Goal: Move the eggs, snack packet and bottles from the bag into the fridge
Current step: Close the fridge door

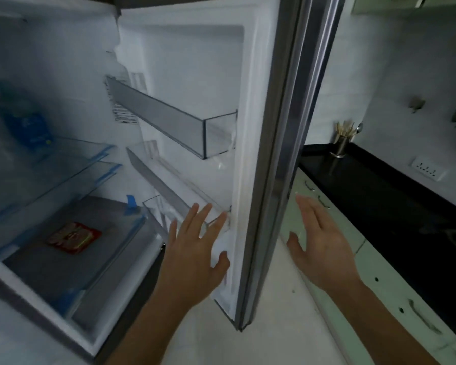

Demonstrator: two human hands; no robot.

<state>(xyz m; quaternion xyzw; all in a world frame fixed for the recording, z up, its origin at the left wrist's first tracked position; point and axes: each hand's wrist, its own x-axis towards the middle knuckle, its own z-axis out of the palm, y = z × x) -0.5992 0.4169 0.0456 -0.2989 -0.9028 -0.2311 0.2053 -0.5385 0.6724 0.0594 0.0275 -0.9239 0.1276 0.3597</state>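
Looking at: the fridge (63, 61), wide open, with its door (274, 154) swung out to the right.
Left hand (192, 248): fingers spread wide and holding nothing. The palm faces the inside of the door, low down, and the fingertips are right by the lower door bin (169, 206). The thumb sits at the white door seal.
Right hand (324, 248): also flat and empty, fingers straight and close together. It's on the outer side of the door, just beside its edge, and I honestly can't tell if it touches.
Snack packet (74, 237): red, lying flat on the grey bottom shelf (50, 272) inside the fridge, left of the left hand and well apart from it.
Upper glass shelf (63, 164): there's a blue thing (29, 127) on it, too blurry to name.
Upper door bin (169, 122): see-through, far above the left hand.
Right side: a black counter (379, 193) with a steel cutlery holder (341, 146) at the far end, a wall socket (428, 171) and pale green drawers (392, 299) below.
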